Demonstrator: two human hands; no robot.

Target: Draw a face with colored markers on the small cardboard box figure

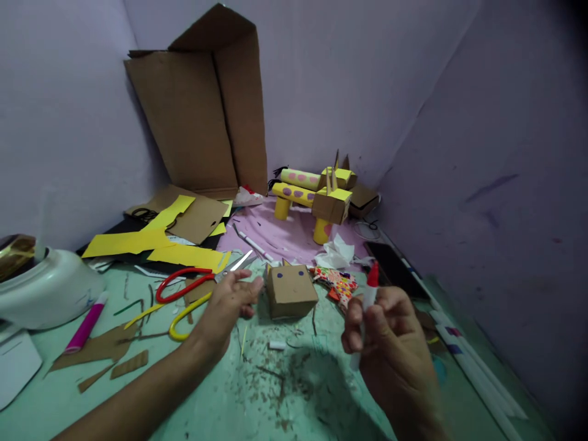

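My right hand (390,343) grips a white marker (369,297) with a red cap, which points upward. My left hand (229,303) is beside a small cardboard box (291,297), its fingers apart and nothing held in them. The box has two dark drawn eyes, a faint small mark below them and pointed ears on top. Scissors (186,288) with one red and one yellow handle lie behind and left of my left hand, blades pointing away. A small white cap (277,345) lies on the table in front of the box.
Two yellow cardboard animals (301,195) stand on a pink cloth (261,223) at the back. Yellow paper strips (133,242), a magenta marker (85,324) and a white pot (59,288) are on the left. A large open carton (193,116) stands behind. A dark phone-like slab (395,269) lies right.
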